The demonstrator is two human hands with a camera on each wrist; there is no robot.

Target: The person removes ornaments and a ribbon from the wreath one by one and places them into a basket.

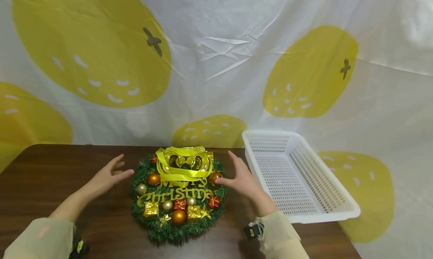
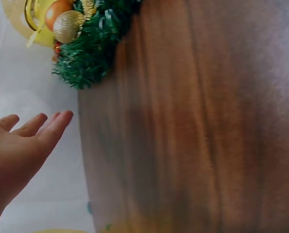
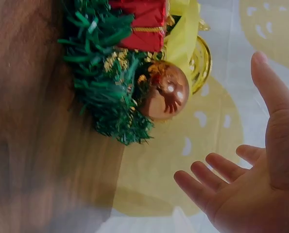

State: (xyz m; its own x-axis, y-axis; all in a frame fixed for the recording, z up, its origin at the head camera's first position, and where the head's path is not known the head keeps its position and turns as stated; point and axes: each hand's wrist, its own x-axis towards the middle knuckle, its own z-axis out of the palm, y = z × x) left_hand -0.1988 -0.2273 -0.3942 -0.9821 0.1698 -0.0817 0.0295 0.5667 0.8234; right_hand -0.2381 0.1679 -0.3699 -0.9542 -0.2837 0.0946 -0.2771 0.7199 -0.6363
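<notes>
A green Christmas wreath [image 1: 176, 229] lies on the brown table, with gold "Merry Christmas" lettering [image 1: 179, 194], orange and gold baubles, and small red and gold gift boxes. Across its far part sits a yellow ribbon bow [image 1: 184, 172] with shiny gold bells [image 1: 186, 161]. To the wreath's left, my left hand [image 1: 105, 178] hovers with fingers spread, apart from it in the left wrist view. On the other side my right hand [image 1: 245, 180] is spread, its thumb near a copper bauble [image 3: 164, 90]; the right wrist view shows a gap between them. Neither hand holds anything.
A white perforated plastic basket [image 1: 338, 217] stands at the right of the table [image 1: 111, 229], close to my right forearm. Behind the table hangs a white cloth [image 1: 216, 90] printed with large yellow fruit shapes.
</notes>
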